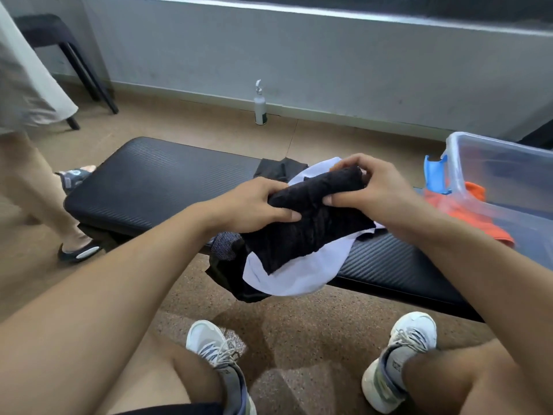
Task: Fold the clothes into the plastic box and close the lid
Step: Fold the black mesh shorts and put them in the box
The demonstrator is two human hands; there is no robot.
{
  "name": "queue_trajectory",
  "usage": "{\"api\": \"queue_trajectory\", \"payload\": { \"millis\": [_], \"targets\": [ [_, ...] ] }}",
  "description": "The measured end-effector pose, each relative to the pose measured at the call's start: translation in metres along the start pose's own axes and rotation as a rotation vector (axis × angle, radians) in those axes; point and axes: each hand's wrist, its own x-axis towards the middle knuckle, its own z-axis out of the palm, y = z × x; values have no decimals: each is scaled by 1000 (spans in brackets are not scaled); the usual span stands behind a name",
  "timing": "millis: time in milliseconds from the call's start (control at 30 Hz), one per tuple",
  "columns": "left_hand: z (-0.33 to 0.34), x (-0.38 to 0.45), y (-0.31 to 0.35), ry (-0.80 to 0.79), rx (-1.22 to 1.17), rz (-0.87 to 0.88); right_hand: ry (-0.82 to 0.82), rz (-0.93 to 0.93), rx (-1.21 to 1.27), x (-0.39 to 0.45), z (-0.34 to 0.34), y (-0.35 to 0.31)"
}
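From the head view, I hold a black cloth (311, 217) in the middle of the frame with both hands. My left hand (254, 205) grips its left side, fingers curled over the top edge and thumb pressed on the front. My right hand (368, 187) pinches the upper right end, fingers wrapped round the rolled edge and thumb on the near side. The cloth is partly folded into a thick band that slants from lower left to upper right, its lower corner hanging loose.

Just under it lies a white garment (299, 274), draped over the near edge of the black bench (155, 181), which runs across the middle of the frame. More dark clothing (227, 274) hangs off the bench beside the white piece, and another dark piece (278, 169) lies behind my hands.

At the right edge stands the clear plastic box (502, 175) with a blue latch (435, 175), its lid off. An orange garment (466, 214) lies against its near wall.

A spray bottle (260, 106) stands on the floor by the wall at the upper middle. A second person's legs (36, 187) show at the left. My shoes (209, 342) sit at the bottom.
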Motion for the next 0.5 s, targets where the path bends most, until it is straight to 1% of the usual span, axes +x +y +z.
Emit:
{"api": "queue_trajectory", "payload": {
  "millis": [33,100,200,300,333,400,467,500],
  "targets": [
    [2,1,-1,10,-72,-4,-26,40,101,2,-2,2],
    [6,2,0,28,-253,1,-143,172,243,5,-7,6],
    [8,2,-1,59,-531,-23,-313,358,366,6,-8,13],
    [12,4,1,64,-686,-34,-366,408,492,4,-4,18],
    [13,5,2,60,-704,-42,-356,394,536,4,-1,18],
    [17,9,3,40,-697,-78,-250,332,615,3,5,14],
    [21,13,3,13,-642,-133,-37,260,621,3,11,15],
    [24,16,3,27,-574,-159,94,219,555,2,14,17]
  ]
}}
